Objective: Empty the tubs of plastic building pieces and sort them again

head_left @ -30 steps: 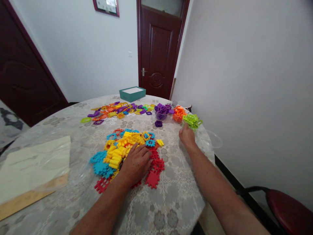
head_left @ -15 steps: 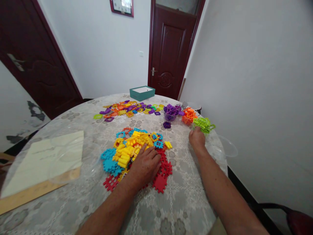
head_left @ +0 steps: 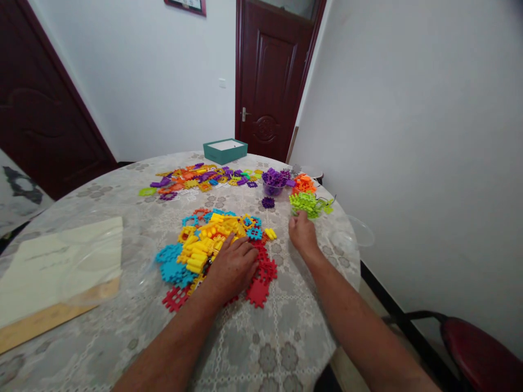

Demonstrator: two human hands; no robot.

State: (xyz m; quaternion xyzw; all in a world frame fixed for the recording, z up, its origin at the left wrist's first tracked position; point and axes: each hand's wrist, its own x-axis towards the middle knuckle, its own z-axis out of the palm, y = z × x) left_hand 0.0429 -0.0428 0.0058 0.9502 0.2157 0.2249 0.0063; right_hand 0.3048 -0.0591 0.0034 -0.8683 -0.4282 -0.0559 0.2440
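Note:
My left hand [head_left: 233,267] lies spread over a pile of plastic building pieces, fingers on the yellow pieces [head_left: 198,253]. Beside it are red gear-edged pieces [head_left: 259,291] on the right and blue pieces [head_left: 175,267] on the left. My right hand [head_left: 303,233] is closed at the near side of a bowl heaped with lime green pieces [head_left: 305,203]; the bowl's wall is mostly hidden. A few green pieces [head_left: 327,207] show just right of it. Directly behind are orange pieces [head_left: 304,183], and to the left a clear bowl of purple pieces [head_left: 274,189].
A loose purple piece [head_left: 268,202] lies before the purple bowl. Mixed pieces [head_left: 200,179] spread across the back, near a green box [head_left: 225,151]. Clear round plastic [head_left: 362,231] is at the right edge. A paper sheet [head_left: 61,261] lies left; a red chair [head_left: 478,348] stands right.
My right hand has shifted left with the bowl of green pieces, which now sits in front of the orange ones. My left hand stays on the pile. The view has turned slightly right.

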